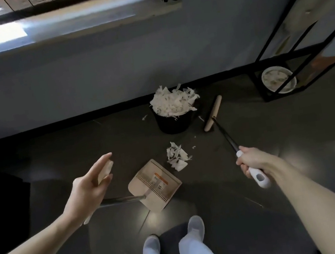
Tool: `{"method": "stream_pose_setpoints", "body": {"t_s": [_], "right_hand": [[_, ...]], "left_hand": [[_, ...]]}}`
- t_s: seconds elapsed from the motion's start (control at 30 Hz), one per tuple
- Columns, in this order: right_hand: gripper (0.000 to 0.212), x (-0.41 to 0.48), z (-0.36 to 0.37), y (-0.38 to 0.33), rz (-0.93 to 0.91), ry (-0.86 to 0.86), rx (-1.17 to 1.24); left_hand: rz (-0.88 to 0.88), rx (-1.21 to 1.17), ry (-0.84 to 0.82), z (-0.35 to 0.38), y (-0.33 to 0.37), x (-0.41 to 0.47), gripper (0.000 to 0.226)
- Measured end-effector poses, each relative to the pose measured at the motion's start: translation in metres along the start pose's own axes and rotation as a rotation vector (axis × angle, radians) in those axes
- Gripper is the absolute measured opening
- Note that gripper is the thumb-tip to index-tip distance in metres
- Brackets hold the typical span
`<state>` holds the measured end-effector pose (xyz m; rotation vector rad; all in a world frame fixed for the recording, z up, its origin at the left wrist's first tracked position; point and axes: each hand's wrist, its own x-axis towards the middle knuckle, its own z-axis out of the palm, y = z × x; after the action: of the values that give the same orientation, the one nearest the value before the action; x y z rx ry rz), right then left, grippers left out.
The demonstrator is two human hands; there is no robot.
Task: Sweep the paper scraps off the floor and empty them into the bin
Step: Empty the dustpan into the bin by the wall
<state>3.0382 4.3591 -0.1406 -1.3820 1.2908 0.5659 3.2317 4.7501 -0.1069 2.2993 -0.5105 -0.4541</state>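
Scraps (177, 156) lie between left hand (90, 185) and right hand (250, 161).

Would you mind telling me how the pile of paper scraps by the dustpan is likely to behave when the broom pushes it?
The paper scraps look thin and crumpled, so probably very light and floppy; a fast stroke may scatter them, as stray bits already lie nearby. They should slide easily on the glossy floor.

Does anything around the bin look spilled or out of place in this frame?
Yes. The black bin is overfilled: shredded paper heaps above its rim, and stray scraps lie on the floor beside it. A small pile also sits unswept just ahead of the dustpan.
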Motion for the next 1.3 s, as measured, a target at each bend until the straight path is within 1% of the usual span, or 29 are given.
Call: {"method": "stream_pose_setpoints", "body": {"t_s": [0.1,0.27,0.43,0.5,0.57,0.6,0.7,0.77,0.83,0.9,1.03,1.1,1.13,1.2,1.3], "right_hand": [[0.075,-0.025,0.024,0.010,0.057,-0.076,-0.033],[0.074,-0.085,0.077,0.033,0.143,-0.156,0.086],[0.065,-0.132,0.091,0.049,0.123,-0.098,0.301],[0.064,-0.148,0.093,0.054,0.125,-0.061,0.325],[0.063,-0.161,0.102,0.059,0.119,-0.016,0.269],[0.057,-0.166,0.109,0.059,0.114,0.001,0.229],[0.031,-0.170,0.134,0.053,0.085,0.048,0.111],[0.019,-0.162,0.157,0.047,0.069,0.094,0.034],[0.013,-0.149,0.183,0.042,0.051,0.094,-0.062],[0.010,-0.139,0.209,0.039,0.048,0.058,-0.092],[0.015,-0.138,0.251,0.042,0.121,-0.049,0.046],[0.012,-0.146,0.259,0.045,0.180,-0.088,0.107],[0.014,-0.151,0.260,0.046,0.215,-0.095,0.137],[0.027,-0.164,0.257,0.047,0.220,-0.075,0.112],[0.047,-0.187,0.251,0.045,0.089,-0.016,-0.069]], "left_hand": [[-0.007,-0.027,0.010,0.000,-0.003,0.001,0.064],[-0.004,-0.042,-0.047,-0.004,-0.006,0.003,0.062],[0.014,-0.057,-0.112,-0.020,-0.016,-0.002,0.058],[0.031,-0.077,-0.130,-0.027,-0.023,-0.005,0.058],[0.028,-0.099,-0.161,-0.037,-0.029,-0.007,0.057],[0.029,-0.101,-0.175,-0.042,-0.033,-0.007,0.057],[0.027,-0.103,-0.167,-0.055,-0.044,-0.008,0.058],[0.015,-0.125,-0.144,-0.059,-0.052,-0.007,0.058],[0.000,-0.144,-0.116,-0.060,-0.058,-0.004,0.058],[-0.002,-0.152,-0.105,-0.060,-0.059,0.001,0.058],[0.009,-0.153,-0.111,-0.057,-0.056,0.010,0.058],[0.012,-0.144,-0.107,-0.058,-0.057,0.011,0.058],[0.016,-0.139,-0.106,-0.060,-0.058,0.011,0.058],[0.025,-0.122,-0.120,-0.065,-0.062,0.009,0.059],[0.027,-0.082,-0.139,-0.073,-0.068,0.004,0.059]]}}
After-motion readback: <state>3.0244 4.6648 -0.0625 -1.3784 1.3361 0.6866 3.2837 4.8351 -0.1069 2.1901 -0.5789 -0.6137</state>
